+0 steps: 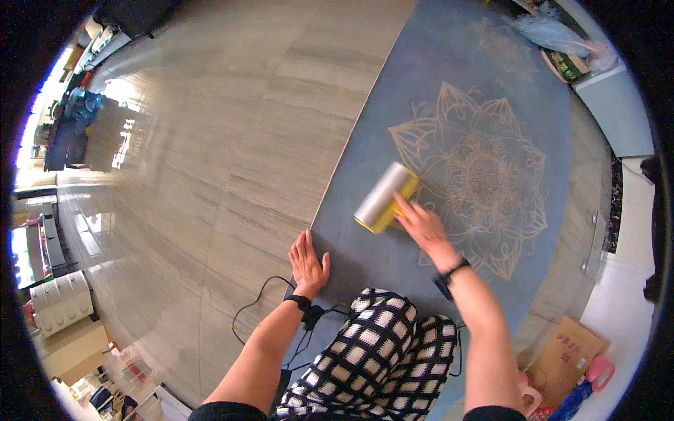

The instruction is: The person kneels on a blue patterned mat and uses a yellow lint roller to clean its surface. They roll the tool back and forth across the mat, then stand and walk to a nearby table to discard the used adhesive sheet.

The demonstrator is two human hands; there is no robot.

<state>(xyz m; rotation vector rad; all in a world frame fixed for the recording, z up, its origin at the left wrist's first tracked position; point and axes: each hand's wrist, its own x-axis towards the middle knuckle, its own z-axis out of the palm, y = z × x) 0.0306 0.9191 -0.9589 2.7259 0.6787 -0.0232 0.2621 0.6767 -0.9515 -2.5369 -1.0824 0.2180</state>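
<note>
A blue-grey mat (368, 142) with a pale mandala print is spread before me on the floor. My right hand (424, 226) grips the handle of a lint roller (384, 197), a wide silvery-white roll in a yellow frame. The roller lies slantwise on or just above the mat, left of the mandala; contact is hard to tell. The hand covers most of its handle. My left hand (308, 263) rests palm down across the mat's left edge, thumb apart from the fingers, holding nothing. Each wrist wears a black band.
Glossy tiled floor (237, 131) stretches left of the mat. A black cable (258, 300) loops beside my left forearm. My knees in checked trousers (379, 342) press onto the mat's near part. A cardboard box (566, 350) and a pink-handled item (600, 371) stand at lower right.
</note>
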